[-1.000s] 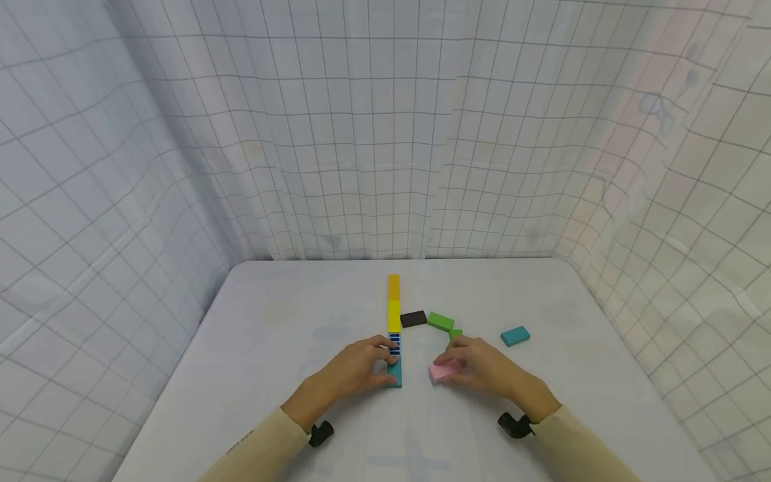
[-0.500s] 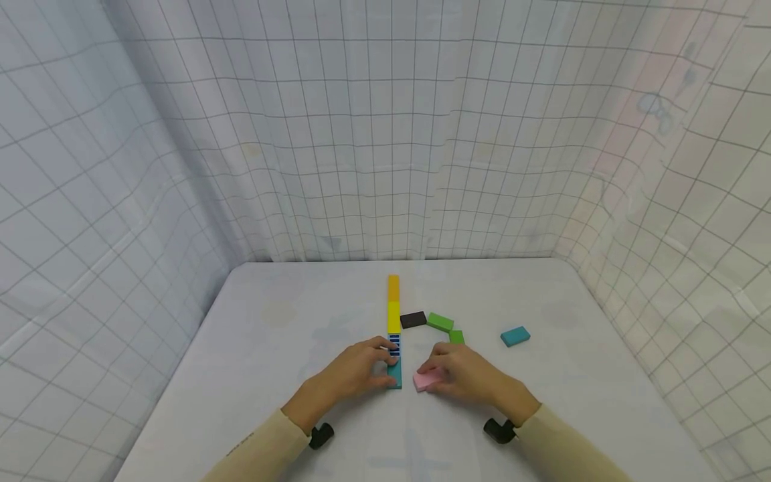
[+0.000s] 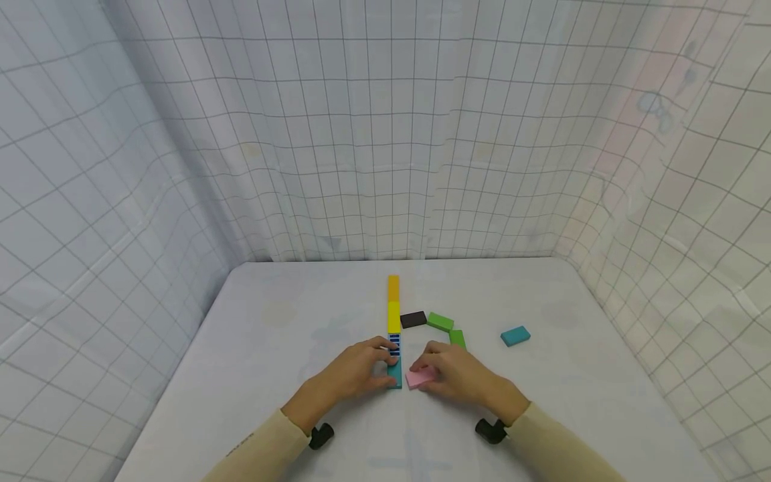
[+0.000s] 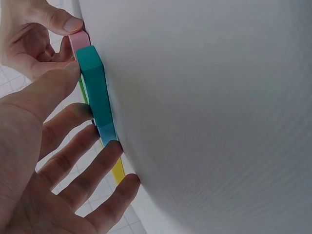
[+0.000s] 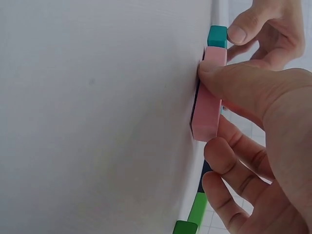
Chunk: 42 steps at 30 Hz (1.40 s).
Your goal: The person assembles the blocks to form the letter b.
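Note:
A straight column of flat blocks runs away from me: a teal block [image 3: 394, 373] nearest, then a blue-and-white striped block [image 3: 394, 339], a yellow block [image 3: 394, 316] and an orange block [image 3: 393, 288]. My left hand [image 3: 357, 367] rests its thumb and fingertips along the teal and striped blocks from the left side. In my right hand [image 3: 460, 377] a pink block [image 3: 419, 377] is pinched, lying crosswise near the table just right of the teal block, a narrow gap apart. The right wrist view shows the thumb on one side of the pink block [image 5: 207, 112].
From beside the column a black block [image 3: 413, 319] and two green blocks [image 3: 440, 322] curve to the right. Farther right lies a separate teal block [image 3: 515, 336]. Grid-patterned white curtains [image 3: 385, 134] enclose the white table [image 3: 283, 294] at the back and sides.
My right hand has moved left and slightly nearer me with the pink block, bringing it close to the column and uncovering more of the second green block. The left hand has stayed in place.

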{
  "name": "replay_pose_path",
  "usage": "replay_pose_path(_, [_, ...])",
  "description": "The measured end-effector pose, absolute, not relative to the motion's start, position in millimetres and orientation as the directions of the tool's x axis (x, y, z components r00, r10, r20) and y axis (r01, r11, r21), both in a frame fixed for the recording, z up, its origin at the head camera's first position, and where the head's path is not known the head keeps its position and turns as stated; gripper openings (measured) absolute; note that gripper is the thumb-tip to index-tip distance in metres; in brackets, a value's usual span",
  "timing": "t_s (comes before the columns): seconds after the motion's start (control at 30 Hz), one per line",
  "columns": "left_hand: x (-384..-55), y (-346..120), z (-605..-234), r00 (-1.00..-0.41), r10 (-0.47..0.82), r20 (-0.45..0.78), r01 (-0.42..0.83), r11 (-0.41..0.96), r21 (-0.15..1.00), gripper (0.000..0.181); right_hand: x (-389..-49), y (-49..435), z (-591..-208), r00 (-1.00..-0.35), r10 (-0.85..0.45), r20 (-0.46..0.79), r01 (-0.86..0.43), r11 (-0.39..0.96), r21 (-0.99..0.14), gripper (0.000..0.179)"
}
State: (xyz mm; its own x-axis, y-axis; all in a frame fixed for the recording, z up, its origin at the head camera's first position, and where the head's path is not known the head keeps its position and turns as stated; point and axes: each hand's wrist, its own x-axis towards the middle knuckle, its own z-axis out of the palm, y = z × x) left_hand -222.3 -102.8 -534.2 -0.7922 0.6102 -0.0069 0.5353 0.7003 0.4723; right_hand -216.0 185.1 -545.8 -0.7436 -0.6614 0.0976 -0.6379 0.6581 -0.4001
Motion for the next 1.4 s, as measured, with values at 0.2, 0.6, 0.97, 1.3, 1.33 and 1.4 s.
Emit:
replay_pose_path(0.2, [-222.2, -103.3, -534.3, -0.789, 0.614, 0.002, 0.540, 0.692, 0.478, 0.043, -216.2, 181.1, -544.9, -0.742, -0.663, 0.095, -0.634, 0.649, -0.421, 0.029])
replay_pose_path(0.6, [-223.7, -103.5, -535.0, -0.785, 0.619, 0.013, 0.549, 0.686, 0.477, 0.044, -216.4, 177.5, -543.8, -0.740, -0.665, 0.101, -0.634, 0.640, -0.434, 0.030])
replay_pose_path(0.97, [-224.2, -103.6, -535.1, -0.778, 0.627, 0.025, 0.564, 0.681, 0.468, 0.043, -216.4, 177.6, -544.9, -0.734, -0.670, 0.109, -0.644, 0.636, -0.426, 0.030])
replay_pose_path(1.3, [-222.6, -101.1, -532.4, -0.789, 0.614, 0.001, 0.541, 0.696, 0.472, 0.044, -216.5, 176.9, -547.3, -0.750, -0.655, 0.092, -0.622, 0.651, -0.435, 0.031])
replay_pose_path(1.33, [-222.5, -101.0, -532.1, -0.789, 0.615, 0.002, 0.543, 0.695, 0.472, 0.044, -216.5, 177.0, -547.4, -0.750, -0.655, 0.092, -0.622, 0.651, -0.436, 0.031])
replay_pose_path(1.4, [-222.4, -101.3, -532.0, -0.787, 0.617, 0.006, 0.546, 0.693, 0.470, 0.044, -216.1, 177.2, -547.1, -0.751, -0.654, 0.094, -0.621, 0.650, -0.439, 0.030])
